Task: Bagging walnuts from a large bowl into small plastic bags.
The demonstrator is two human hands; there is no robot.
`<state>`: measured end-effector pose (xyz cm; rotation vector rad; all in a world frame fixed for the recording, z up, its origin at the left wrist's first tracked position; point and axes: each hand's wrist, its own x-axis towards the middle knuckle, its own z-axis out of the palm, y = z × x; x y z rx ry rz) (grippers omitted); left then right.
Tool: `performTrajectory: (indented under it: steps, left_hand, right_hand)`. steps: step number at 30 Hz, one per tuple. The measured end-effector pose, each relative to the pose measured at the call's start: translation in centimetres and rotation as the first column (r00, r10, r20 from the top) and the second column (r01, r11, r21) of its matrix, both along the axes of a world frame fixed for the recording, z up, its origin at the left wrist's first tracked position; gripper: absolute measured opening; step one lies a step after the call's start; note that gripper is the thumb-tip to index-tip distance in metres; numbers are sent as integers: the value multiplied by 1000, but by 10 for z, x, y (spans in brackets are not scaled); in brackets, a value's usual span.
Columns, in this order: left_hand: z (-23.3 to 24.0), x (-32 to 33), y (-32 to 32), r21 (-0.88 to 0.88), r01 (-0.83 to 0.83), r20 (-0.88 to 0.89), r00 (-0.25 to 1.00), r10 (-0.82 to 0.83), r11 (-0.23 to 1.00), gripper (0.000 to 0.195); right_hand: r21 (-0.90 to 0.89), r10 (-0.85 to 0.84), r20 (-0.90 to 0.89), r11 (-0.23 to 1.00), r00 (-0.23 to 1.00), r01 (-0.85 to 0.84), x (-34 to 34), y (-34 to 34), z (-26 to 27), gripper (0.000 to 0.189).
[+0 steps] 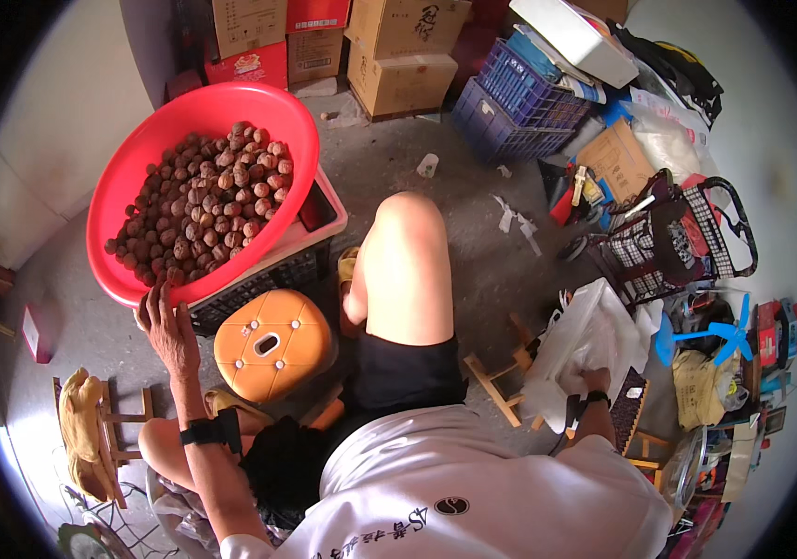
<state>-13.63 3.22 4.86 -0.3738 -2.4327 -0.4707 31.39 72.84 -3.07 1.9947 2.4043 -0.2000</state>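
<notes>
A large red plastic basin (200,105), tilted, holds a heap of walnuts (202,202). My left hand (169,332) lies at its near rim, fingers extended and the tips just over the edge by the nuts. To my right stands a white foam box (545,370) with a clear plastic bag (604,335) lining it. My right hand (595,381) reaches inside that box; its fingers are partly hidden, so I cannot see what they hold. Between my legs and the basin sits an orange padded stool (251,374) with a slot in its top.
Beneath the basin is a black crate (258,290). Cardboard boxes (405,84) and stacked blue crates (510,126) line the back. A checked folding cart (664,244) stands at right, near a blue fan blade (728,333). A wooden chair with a yellow cloth (80,433) is at left.
</notes>
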Motion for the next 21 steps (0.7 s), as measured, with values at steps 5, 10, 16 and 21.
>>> performTrajectory:
  steps: [5, 10, 16, 21]
  left_hand:
    - [-6, -3, 5, 45, 13, 1, 1000, -13, 999, 38]
    - [-9, -2, 2, 0, -2, -6, 1000, 2, 1000, 39]
    - [-9, 0, -2, -14, -36, 13, 999, 36, 999, 39]
    - [1, 1, 1, 1, -10, 38, 999, 10, 1000, 39]
  right_hand:
    - [128, 28, 23, 991, 999, -30, 14, 10, 3, 34]
    - [170, 96, 34, 980, 995, -100, 12, 16, 29, 30]
    - [342, 137, 60, 928, 989, -149, -20, 16, 89, 32]
    - [582, 319, -143, 792, 937, -181, -78, 19, 139, 29]
